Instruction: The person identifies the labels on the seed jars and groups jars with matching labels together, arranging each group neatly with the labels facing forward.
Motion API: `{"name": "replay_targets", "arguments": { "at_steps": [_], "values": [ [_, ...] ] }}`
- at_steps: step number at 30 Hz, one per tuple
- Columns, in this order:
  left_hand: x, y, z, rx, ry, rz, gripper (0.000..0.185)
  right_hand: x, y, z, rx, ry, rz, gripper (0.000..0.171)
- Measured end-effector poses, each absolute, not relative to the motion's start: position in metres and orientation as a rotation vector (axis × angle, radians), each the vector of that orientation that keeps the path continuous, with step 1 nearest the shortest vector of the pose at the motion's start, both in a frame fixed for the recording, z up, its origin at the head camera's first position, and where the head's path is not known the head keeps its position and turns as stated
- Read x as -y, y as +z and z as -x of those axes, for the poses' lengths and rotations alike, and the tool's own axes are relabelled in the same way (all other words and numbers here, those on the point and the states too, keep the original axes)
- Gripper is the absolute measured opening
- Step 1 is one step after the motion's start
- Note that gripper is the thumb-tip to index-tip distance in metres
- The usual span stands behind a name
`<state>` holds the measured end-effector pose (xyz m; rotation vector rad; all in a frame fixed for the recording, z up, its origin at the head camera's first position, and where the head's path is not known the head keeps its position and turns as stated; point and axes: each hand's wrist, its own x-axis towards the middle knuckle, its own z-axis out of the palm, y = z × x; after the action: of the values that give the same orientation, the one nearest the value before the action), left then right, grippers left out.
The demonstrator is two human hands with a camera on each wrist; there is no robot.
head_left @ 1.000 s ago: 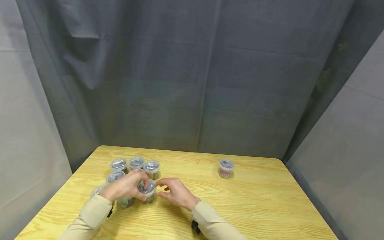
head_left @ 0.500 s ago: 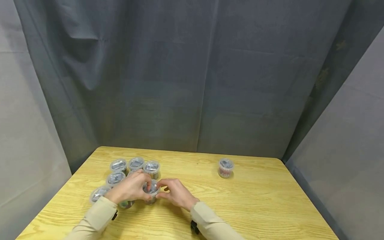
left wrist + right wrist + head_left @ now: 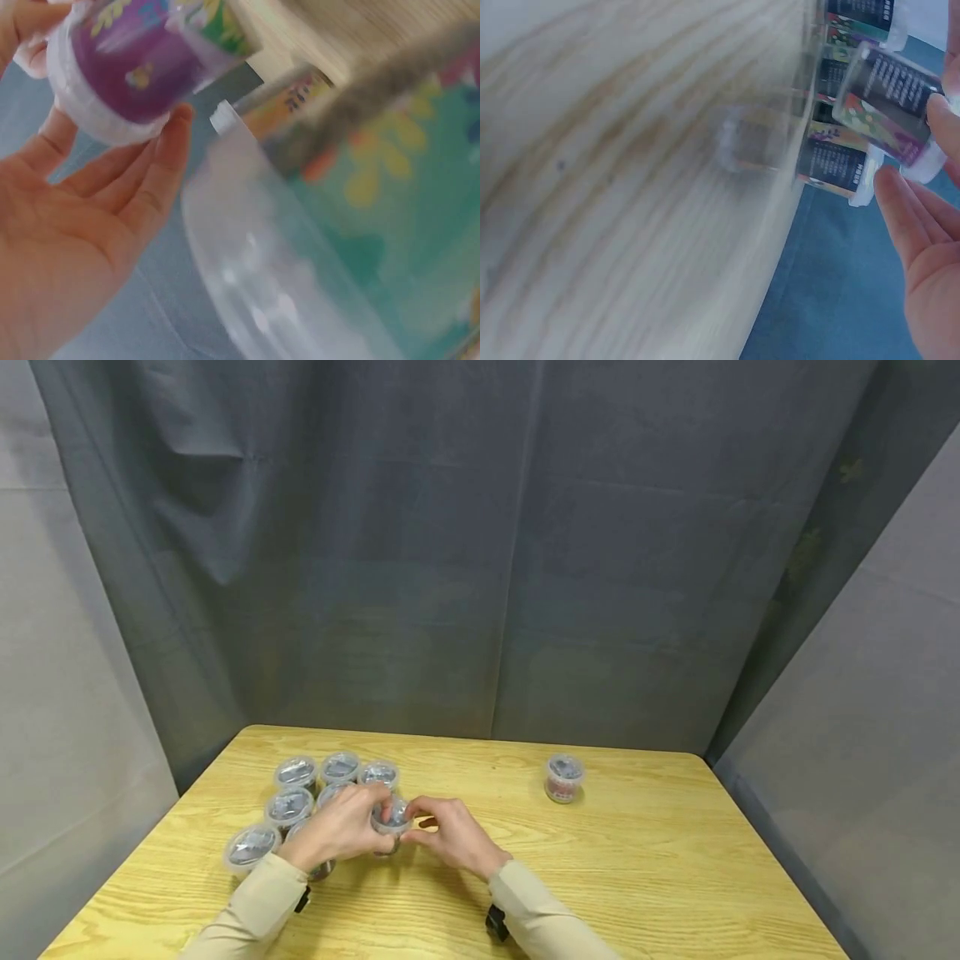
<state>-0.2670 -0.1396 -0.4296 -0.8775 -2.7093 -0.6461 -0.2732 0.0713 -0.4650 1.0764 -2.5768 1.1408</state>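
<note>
A small clear plastic tub (image 3: 393,829) with a lid is between my two hands. Its label is purple in the left wrist view, where the tub (image 3: 142,67) tilts. My left hand (image 3: 347,827) grips it around the lid, fingers and thumb on opposite sides. On the other side, my right hand (image 3: 457,839) has its index finger and thumb at the lid's rim. The right wrist view shows the held tub (image 3: 889,105) tilted against its upright neighbours. Close under my left arm stands a tub with a green label (image 3: 375,225), mostly hidden in the head view.
Several similar tubs (image 3: 289,807) cluster at the left of the wooden table (image 3: 637,852). A lone tub (image 3: 564,778) stands toward the back right. Behind the table's far edge hangs a dark grey curtain (image 3: 420,568), with pale side panels (image 3: 862,693).
The tub in my left hand has moved right and slightly away from me. My right thumb and finger, first apart from it, have come to its rim.
</note>
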Motion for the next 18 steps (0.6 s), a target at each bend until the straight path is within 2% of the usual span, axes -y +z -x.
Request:
{"name": "replay_targets", "arguments": {
  "at_steps": [18],
  "values": [
    [0.101, -0.432, 0.274, 2.533, -0.982, 0.816, 0.028, -0.108, -0.451, 0.275, 2.459, 1.345, -0.984, 0.023]
  ]
}}
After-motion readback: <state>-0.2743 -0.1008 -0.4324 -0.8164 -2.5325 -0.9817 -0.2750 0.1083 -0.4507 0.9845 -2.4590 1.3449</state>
